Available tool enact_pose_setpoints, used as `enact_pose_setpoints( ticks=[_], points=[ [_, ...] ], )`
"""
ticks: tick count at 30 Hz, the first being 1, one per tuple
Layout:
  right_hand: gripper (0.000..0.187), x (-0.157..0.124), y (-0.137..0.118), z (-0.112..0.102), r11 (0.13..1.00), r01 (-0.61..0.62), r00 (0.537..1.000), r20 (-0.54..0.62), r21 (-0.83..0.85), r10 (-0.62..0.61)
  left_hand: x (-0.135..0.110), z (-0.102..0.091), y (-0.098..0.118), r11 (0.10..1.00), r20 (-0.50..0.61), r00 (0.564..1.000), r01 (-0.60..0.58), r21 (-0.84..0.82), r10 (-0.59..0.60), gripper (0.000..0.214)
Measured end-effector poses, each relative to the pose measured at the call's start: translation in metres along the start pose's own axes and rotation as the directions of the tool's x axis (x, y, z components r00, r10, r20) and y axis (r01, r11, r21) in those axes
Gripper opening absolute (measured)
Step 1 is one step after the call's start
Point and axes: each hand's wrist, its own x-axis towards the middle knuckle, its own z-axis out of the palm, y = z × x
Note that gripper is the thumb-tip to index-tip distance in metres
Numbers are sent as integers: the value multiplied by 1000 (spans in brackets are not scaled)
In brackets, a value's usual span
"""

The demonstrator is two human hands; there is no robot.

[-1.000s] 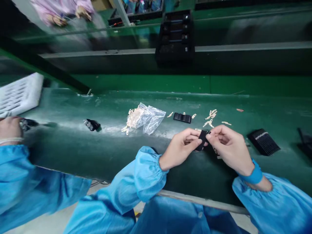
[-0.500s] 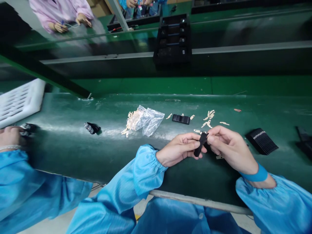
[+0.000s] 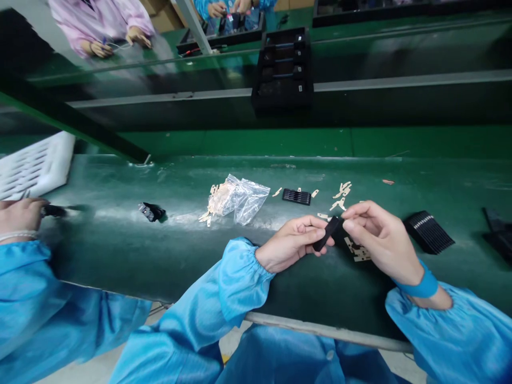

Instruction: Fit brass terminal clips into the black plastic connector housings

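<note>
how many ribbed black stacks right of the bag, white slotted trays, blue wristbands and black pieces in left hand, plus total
Ribbed black stacks: 2
White slotted tray: 1
Blue wristband: 1
Black piece in left hand: 1
Total: 5

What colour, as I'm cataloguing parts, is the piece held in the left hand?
The piece in the left hand is black, best seen in the head view.

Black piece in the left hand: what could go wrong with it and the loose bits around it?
The black piece might slip, since only the left hand clearly grips it. The right hand could scatter the loose pale tabs close by it. A nudge to the clear plastic bag might spread the tab heap at its left.
</note>
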Motion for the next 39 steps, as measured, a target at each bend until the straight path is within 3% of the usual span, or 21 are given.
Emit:
enact_pose_setpoints(
  ticks=[5,21,30,36,39],
  points=[
    [9,0,2,-1,989,134,988,-74,-54,-138,0,0,1,1000,0,1000,5,16,-5,33],
    [15,-2,4,0,950,178,978,-63,-259,-200,-1,7,1,985,-65,996,-46,169,57,40],
    [17,-1,3,2,978,125,988,-73,-169,-139,-1,4,1,985,-66,996,-56,165,67,39],
    [31,4,-3,-1,997,-28,999,14,-65,29,-1,1,1,981,-43,996,-67,182,76,37],
    [32,7,-5,-3,997,-62,998,0,-41,62,-1,1,2,977,-23,998,-59,205,65,34]
  ],
)
